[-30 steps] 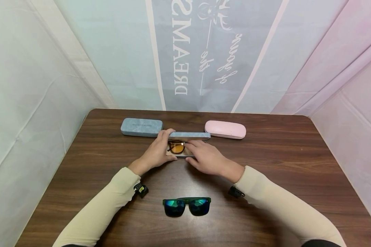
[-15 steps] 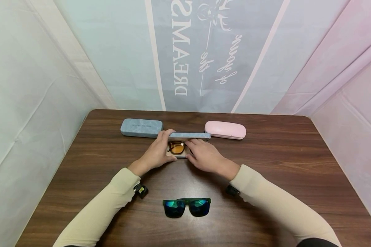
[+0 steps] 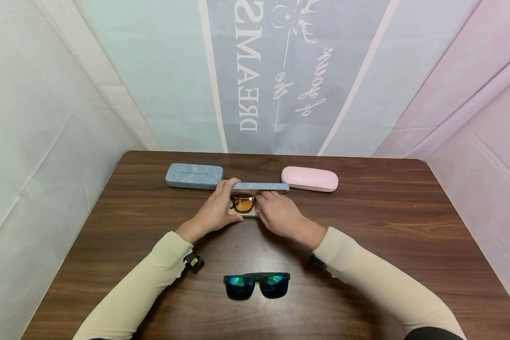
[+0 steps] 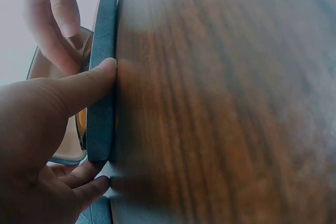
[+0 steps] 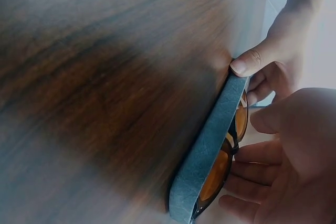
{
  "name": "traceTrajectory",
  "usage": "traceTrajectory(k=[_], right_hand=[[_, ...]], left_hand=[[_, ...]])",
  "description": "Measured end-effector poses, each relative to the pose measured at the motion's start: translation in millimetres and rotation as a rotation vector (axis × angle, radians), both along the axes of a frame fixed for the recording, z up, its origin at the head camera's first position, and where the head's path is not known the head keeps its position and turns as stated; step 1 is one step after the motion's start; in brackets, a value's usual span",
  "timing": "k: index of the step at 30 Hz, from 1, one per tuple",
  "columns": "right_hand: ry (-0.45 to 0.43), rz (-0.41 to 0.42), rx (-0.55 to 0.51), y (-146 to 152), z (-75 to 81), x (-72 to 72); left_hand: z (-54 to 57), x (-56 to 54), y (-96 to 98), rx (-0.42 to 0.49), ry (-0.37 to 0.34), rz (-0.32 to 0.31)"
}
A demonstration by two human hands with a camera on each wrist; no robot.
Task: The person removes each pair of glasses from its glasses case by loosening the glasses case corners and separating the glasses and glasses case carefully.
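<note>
My left hand (image 3: 214,206) grips the left end of an open blue glasses case (image 3: 261,187), thumb on its front wall and fingers round its end. Inside lies a pair of dark-framed sunglasses with orange lenses (image 3: 243,203). My right hand (image 3: 282,215) reaches into the case from the right and hides part of the glasses in the head view. In the right wrist view, its extended fingers (image 5: 257,171) touch the frame (image 5: 234,149) near the bridge, the thumb standing apart. The case's front wall (image 4: 101,119) rests along the table in the left wrist view.
A closed blue glasses case (image 3: 194,175) lies behind my left hand, and a closed pink one (image 3: 309,178) at the back right. Folded sunglasses with blue-green mirrored lenses (image 3: 257,285) lie between my forearms. A printed cloth (image 3: 267,71) hangs beyond the wooden table (image 3: 386,203).
My right hand and forearm have shifted slightly to the left, the fingers settling further into the case. My left hand, the case and the other items stay put.
</note>
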State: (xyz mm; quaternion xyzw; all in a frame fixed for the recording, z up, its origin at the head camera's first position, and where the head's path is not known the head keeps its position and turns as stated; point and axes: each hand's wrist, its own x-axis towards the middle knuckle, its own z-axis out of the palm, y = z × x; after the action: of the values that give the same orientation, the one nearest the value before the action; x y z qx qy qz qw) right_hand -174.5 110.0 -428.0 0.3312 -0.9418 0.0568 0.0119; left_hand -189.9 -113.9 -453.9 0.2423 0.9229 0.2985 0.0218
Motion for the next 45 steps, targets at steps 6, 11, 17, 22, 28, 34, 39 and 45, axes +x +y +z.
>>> traceTrajectory(k=[6, 11, 17, 22, 28, 34, 39, 45], right_hand=[[0.056, 0.007, -0.026, -1.5, -3.4, 0.5], [0.099, 0.002, -0.03, -3.6, -5.5, 0.6], [0.096, -0.009, -0.032, -4.3, -5.4, 0.2], [0.091, -0.013, -0.04, -3.6, -6.8, -0.9], [0.113, -0.001, -0.063, -2.4, -6.4, -0.5], [0.127, 0.011, -0.096, -1.4, -6.2, -0.3], [0.107, 0.001, -0.102, -0.9, -6.8, -1.2], [0.089, 0.001, -0.118, -1.1, -6.4, -1.2]], left_hand=[[1.5, 0.8, 0.3, 0.0, -0.009, 0.001], [2.4, 1.0, 0.1, 0.006, -0.013, -0.002], [1.5, 1.3, -0.1, 0.003, -0.005, -0.008], [2.0, 1.7, -0.2, 0.0, -0.013, -0.008], [1.8, 0.9, -0.1, 0.006, -0.016, 0.003], [3.0, 0.6, 0.4, 0.009, -0.029, 0.007], [2.2, 0.0, 0.6, 0.005, -0.03, 0.006], [1.2, -0.3, 0.0, 0.01, -0.028, 0.005]])
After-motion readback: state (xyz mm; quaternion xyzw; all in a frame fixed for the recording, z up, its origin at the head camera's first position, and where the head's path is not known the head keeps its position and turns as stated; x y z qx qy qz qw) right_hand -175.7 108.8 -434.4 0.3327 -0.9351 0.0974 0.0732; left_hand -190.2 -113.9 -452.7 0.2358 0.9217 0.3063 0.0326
